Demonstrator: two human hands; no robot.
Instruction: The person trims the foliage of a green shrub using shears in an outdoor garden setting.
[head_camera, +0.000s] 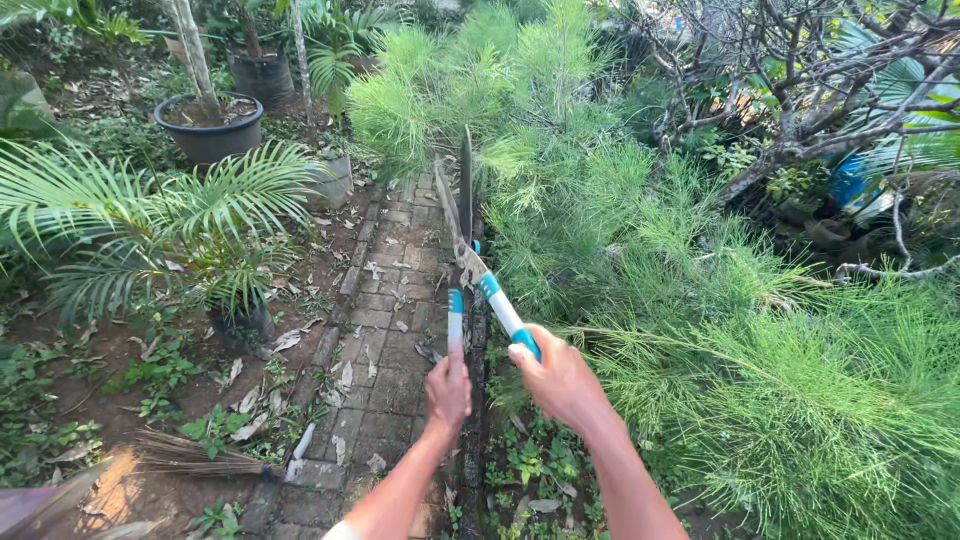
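Both hands grasp the hedge shears (465, 250): left hand (448, 390) clenched on one handle, right hand (558, 380) on the other (white with teal ends). The blades rise beyond them, against the feathery shrub (600, 200).

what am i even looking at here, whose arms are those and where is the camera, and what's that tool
There is one picture, taken by a camera worn on a person's head, looking down and forward. The two bare arms coming up from the bottom edge are that person's own. The left hand and the right hand each grip one handle of a pair of hedge shears, with white and teal handles and long blades, slightly parted, that point away into a feathery green bush. Below runs a narrow brick path scattered with dry leaves. Left of it stand a small palm and a dark round pot holding a thin trunk. A straw broom lies on the soil at lower left. Bare branches fill the upper right.
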